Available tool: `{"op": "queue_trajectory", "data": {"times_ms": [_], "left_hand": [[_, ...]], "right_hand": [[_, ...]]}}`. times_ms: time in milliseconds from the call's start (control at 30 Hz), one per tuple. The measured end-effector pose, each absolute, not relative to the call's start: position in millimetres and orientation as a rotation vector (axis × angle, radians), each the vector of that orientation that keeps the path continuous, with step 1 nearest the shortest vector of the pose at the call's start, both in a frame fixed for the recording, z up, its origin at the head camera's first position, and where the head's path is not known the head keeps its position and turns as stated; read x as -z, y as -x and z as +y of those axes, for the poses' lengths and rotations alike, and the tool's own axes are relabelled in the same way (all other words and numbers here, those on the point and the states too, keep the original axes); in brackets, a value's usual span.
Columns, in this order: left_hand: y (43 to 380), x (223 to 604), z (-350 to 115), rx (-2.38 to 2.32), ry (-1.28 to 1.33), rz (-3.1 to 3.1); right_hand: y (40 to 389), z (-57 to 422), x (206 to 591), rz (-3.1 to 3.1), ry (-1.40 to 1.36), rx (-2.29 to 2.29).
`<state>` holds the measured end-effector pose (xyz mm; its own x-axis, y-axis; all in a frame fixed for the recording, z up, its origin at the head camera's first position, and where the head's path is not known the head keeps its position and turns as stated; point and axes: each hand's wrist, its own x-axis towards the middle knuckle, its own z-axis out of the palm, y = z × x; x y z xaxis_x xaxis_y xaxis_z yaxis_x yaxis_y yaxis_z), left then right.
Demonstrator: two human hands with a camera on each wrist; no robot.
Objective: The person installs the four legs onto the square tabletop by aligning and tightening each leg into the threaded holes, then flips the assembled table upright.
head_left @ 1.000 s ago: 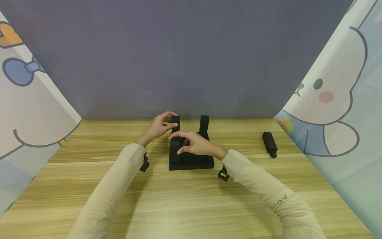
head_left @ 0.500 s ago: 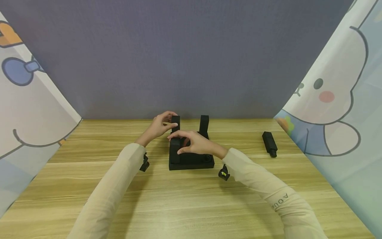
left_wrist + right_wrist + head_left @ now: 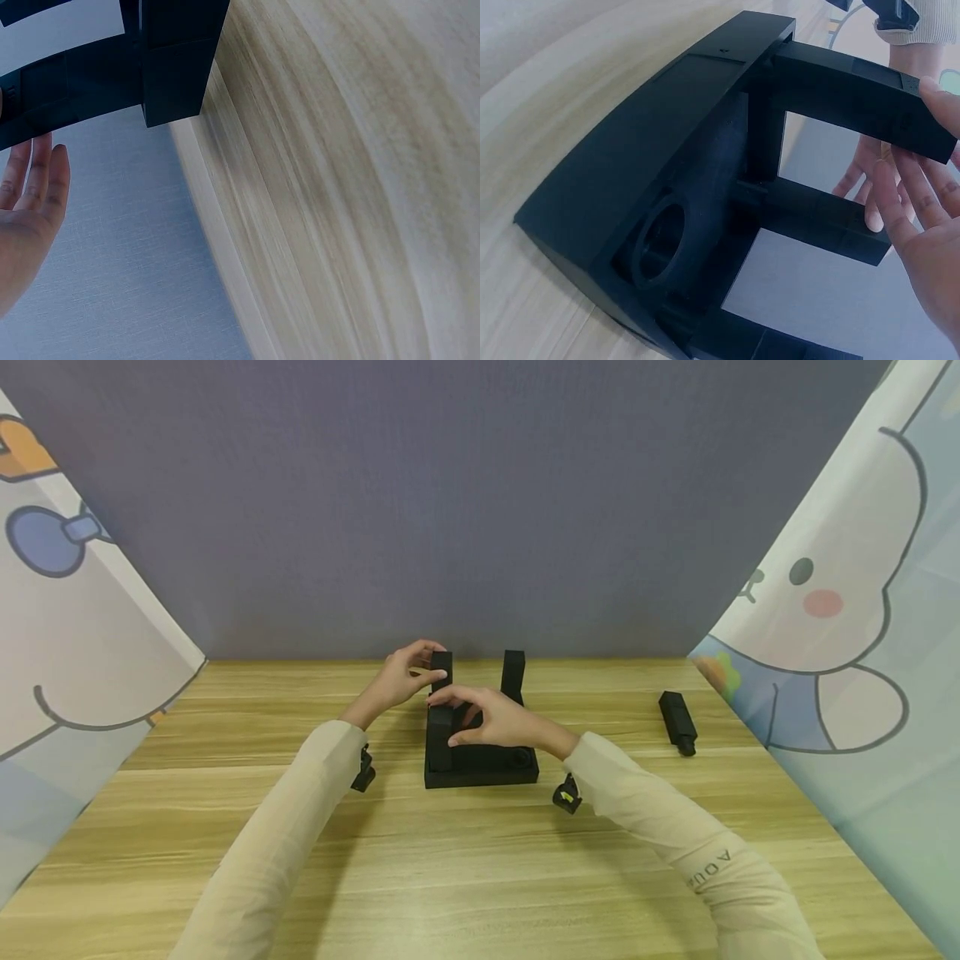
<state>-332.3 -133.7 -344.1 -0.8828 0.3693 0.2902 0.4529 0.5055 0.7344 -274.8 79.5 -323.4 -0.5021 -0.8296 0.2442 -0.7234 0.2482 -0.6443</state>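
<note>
as my left hand (image 3: 396, 678) is pinching the back-left post (image 3: 442, 660) and my right hand (image 3: 501, 718) the front post (image 3: 440, 742), i'm probably steadying both, next likely needing even pressure.

In the head view the right grip (image 3: 498, 718) hides part of the black frame (image 3: 480, 770) and the right sleeve's lettering (image 3: 708, 867) breaks off at a curve, while the left wrist view's left edge cuts off the left grip (image 3: 30, 214).
</note>
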Motion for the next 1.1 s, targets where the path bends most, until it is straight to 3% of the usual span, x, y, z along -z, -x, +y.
{"op": "queue_trajectory", "data": {"times_ms": [533, 1100], "left_hand": [[332, 344, -132, 1.394, 0.68, -2.642], [329, 338, -130, 1.414, 0.666, -2.674]], "right_hand": [[282, 104, 334, 2.396, 1.488, 1.172], [285, 144, 347, 2.485, 1.258, 1.196]]}}
